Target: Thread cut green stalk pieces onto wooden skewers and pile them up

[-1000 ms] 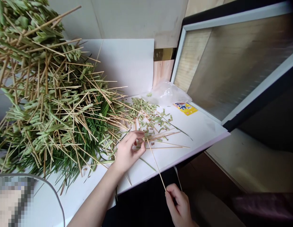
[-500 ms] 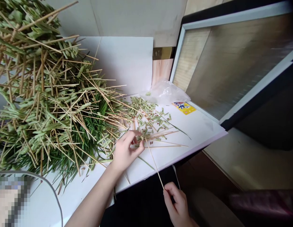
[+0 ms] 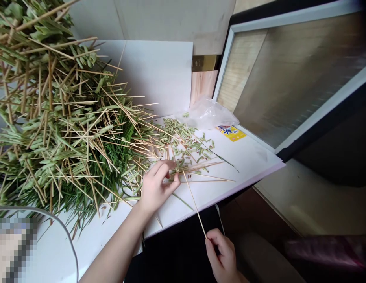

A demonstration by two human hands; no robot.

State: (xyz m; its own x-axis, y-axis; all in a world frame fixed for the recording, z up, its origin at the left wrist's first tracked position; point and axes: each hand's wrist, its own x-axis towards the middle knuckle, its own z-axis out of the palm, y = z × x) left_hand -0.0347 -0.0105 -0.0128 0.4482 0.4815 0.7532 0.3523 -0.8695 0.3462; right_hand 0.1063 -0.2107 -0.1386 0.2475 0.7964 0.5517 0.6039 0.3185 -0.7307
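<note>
My right hand (image 3: 222, 251) pinches the lower end of a thin bamboo skewer (image 3: 195, 206), below the table's front edge. The skewer slants up and left, its far tip close to my left fingertips. My left hand (image 3: 159, 181) is curled over the white table (image 3: 227, 157), thumb and forefinger around a small green bean piece (image 3: 172, 171); the exact contact is partly hidden. Cut bean pieces (image 3: 177, 129) lie scattered just beyond it. More loose skewers (image 3: 206, 181) rest to the right of my left fingers.
A tall heap of skewered green beans (image 3: 82, 118) mixed with long green leaves (image 3: 121, 153) fills the left side. Behind the loose pieces sit a clear plastic bag (image 3: 211, 112) and a yellow label (image 3: 234, 135). A framed panel (image 3: 277, 70) leans at right. A grey cable (image 3: 66, 228) curves lower left.
Both hands keep nearly the same pose and grip. My right hand and the skewer have shifted very slightly right and down; the view has tilted a little.
</note>
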